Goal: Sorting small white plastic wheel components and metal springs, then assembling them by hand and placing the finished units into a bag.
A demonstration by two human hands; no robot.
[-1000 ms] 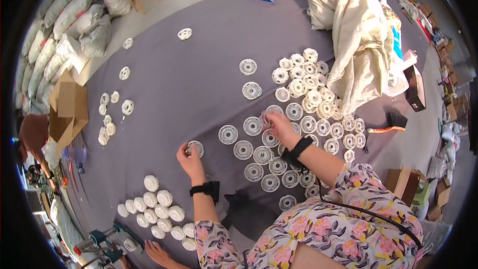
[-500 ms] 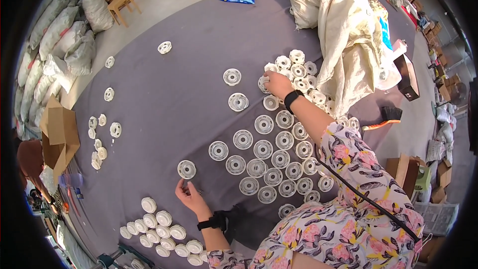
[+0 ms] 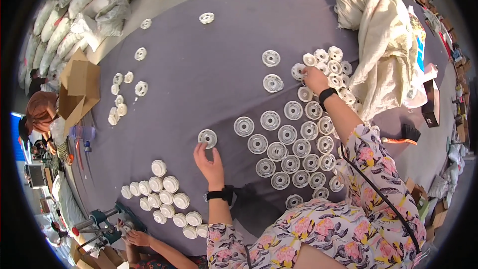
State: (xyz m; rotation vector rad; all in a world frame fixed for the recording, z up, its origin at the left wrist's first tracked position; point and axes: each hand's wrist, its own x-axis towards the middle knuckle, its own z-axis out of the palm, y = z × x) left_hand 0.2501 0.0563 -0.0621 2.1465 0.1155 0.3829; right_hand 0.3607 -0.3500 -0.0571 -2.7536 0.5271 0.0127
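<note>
A pale wheel-shaped disc point(image 3: 208, 136) lies at the fingertips of your left hand point(image 3: 209, 169), fingers spread; a white disc point(image 3: 297, 72) sits at your right hand's point(image 3: 317, 80), whose grip I cannot tell, on the grey tabletop point(image 3: 194, 79).

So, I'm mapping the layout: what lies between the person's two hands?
In the head view, round discs lie on the grey cloth between the left hand and right hand.
</note>
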